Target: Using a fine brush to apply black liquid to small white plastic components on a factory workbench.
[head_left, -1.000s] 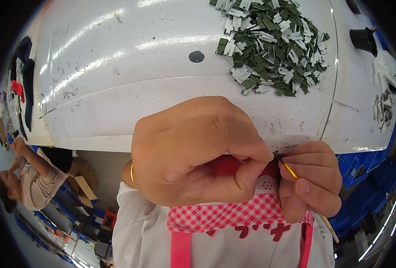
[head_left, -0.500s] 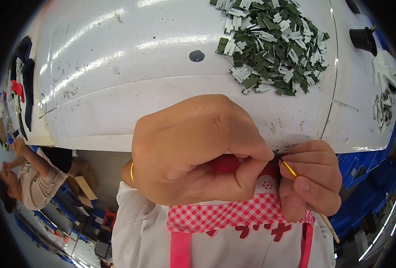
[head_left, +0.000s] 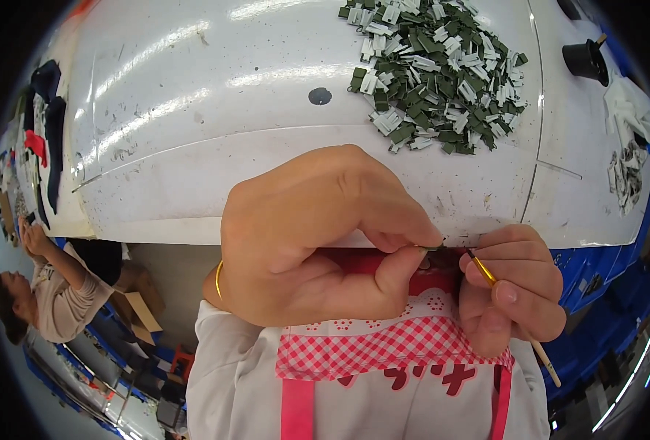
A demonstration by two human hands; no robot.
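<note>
The left hand [head_left: 318,235] pinches a tiny dark part [head_left: 433,247] between thumb and forefinger, close above a red-and-white checked apron [head_left: 383,348], while the right hand [head_left: 512,286] holds a thin brush [head_left: 512,312] with its tip right at that part. Beyond them a white worktable [head_left: 215,125] carries a heap of small green and white pieces [head_left: 442,70] and a black cup [head_left: 585,59] near its right side. At the far left another person [head_left: 43,293] bends over beside cardboard boxes [head_left: 138,304].
</note>
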